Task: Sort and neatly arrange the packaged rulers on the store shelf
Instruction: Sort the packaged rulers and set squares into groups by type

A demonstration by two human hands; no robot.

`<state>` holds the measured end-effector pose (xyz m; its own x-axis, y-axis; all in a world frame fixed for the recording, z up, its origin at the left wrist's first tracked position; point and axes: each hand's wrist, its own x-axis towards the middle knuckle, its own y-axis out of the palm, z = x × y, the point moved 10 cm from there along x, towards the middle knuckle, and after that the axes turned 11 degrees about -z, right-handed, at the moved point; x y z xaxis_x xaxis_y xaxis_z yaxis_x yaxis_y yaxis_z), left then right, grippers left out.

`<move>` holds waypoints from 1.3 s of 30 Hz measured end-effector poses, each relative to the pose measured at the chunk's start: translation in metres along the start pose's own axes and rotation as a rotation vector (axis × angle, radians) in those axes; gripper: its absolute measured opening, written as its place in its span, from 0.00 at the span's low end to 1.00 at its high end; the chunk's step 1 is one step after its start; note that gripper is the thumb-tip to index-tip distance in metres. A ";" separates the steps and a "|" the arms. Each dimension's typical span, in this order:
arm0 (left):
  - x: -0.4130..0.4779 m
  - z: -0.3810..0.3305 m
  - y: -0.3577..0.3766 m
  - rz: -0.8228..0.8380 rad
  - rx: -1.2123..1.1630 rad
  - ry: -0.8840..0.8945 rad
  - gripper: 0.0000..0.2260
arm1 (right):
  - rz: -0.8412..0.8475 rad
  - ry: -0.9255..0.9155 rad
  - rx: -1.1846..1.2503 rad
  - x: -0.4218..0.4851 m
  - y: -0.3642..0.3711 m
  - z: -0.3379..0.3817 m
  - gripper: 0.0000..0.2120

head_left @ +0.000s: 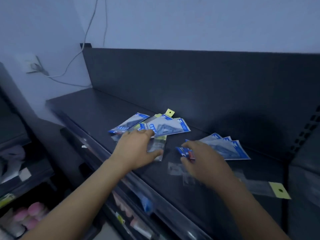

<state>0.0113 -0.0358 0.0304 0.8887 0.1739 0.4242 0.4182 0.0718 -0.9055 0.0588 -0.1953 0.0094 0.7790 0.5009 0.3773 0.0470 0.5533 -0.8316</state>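
Two heaps of packaged rulers on the dark shelf [103,108], left hand [138,149] splayed flat, fingers resting on the jumbled left heap [162,126], right hand [206,163] blurred over the fanned right heap [228,149], its hold impossible to tell, clear yellow-tagged pack [270,187] beside its wrist

Only one camera is at work here, worn on the person's head and facing forward and steeply down onto the dark shelf [97,108] from close range. Both forearms run up from the bottom edge, the left hand [138,149] ending at about 7 o'clock of the picture's middle and the right hand [206,161] between 4 and 5 o'clock. The packaged rulers [166,126] sit almost dead centre, while the wide lens also catches the shelf's back panel [190,80] and the pale wall [173,19] at 12 o'clock and a lower shelving unit [34,172] out at 9 o'clock.
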 end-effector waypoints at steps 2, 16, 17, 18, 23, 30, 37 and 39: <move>0.027 0.015 0.017 0.023 0.011 0.014 0.25 | 0.025 0.048 -0.041 0.023 0.015 0.001 0.17; 0.166 0.035 0.148 0.496 -0.634 0.200 0.19 | 0.023 0.882 -0.100 0.082 0.096 -0.014 0.25; 0.169 0.036 0.151 0.547 -0.709 0.200 0.15 | 0.014 0.931 -0.108 0.080 0.094 -0.015 0.26; 0.172 0.036 0.153 0.596 -0.799 0.197 0.10 | 0.005 0.970 -0.113 0.078 0.093 -0.015 0.26; 0.184 0.043 0.140 0.709 -1.085 0.152 0.06 | 0.004 1.104 -0.025 0.065 0.091 -0.010 0.16; 0.167 0.030 0.097 0.795 -1.254 0.233 0.13 | -0.130 1.131 0.015 0.037 0.065 -0.014 0.10; 0.134 0.019 0.075 0.744 -1.351 0.197 0.13 | -0.292 1.081 0.107 0.003 0.022 -0.034 0.09; 0.120 0.007 0.070 0.719 -1.379 0.156 0.12 | -0.273 1.052 0.058 -0.019 0.002 -0.042 0.09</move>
<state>0.1459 -0.0033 0.0174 0.9436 -0.3310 -0.0020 -0.3218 -0.9157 -0.2406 0.0700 -0.2318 -0.0165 0.8934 -0.4491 -0.0139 0.2921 0.6039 -0.7416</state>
